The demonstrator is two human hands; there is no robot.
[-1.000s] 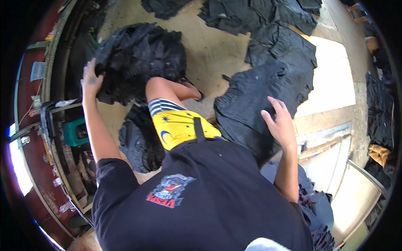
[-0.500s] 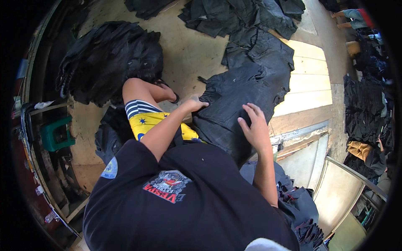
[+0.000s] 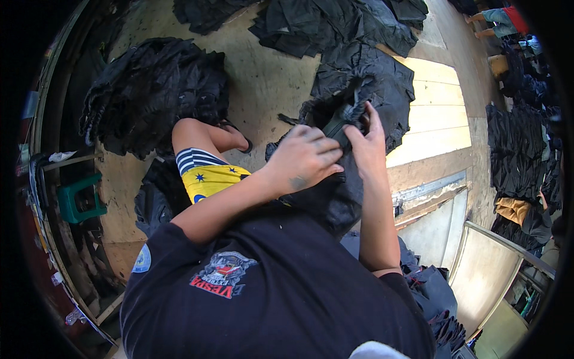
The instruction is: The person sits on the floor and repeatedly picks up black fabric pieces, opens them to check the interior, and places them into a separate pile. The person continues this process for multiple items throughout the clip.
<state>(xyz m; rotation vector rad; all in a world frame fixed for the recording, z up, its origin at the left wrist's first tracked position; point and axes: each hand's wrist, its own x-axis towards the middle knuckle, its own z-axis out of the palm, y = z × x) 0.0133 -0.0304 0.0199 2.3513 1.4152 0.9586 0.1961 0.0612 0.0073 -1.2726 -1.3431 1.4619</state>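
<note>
A black garment with a gathered, elastic-looking edge lies across my lap, its opening lifted to show a grey-green inside. My right hand pinches that gathered edge between thumb and fingers. Just left of it, my left hand hovers over or touches the garment, back upward. Its fingers point right, slightly bent and apart, and are a little blurred; I see nothing held in them. Beyond my hands, another black garment is spread on the floor.
A tall stack of black garments rises beside my bent knee. More dark cloth is heaped at the far side. A green plastic stool stands at left. At right are hanging dark clothes and a pale panel. Another person's legs show far right.
My left hand has let go of the garment's left edge and moved right, across it. My right hand has risen and gripped the gathered edge, and the garment's opening is now lifted.
</note>
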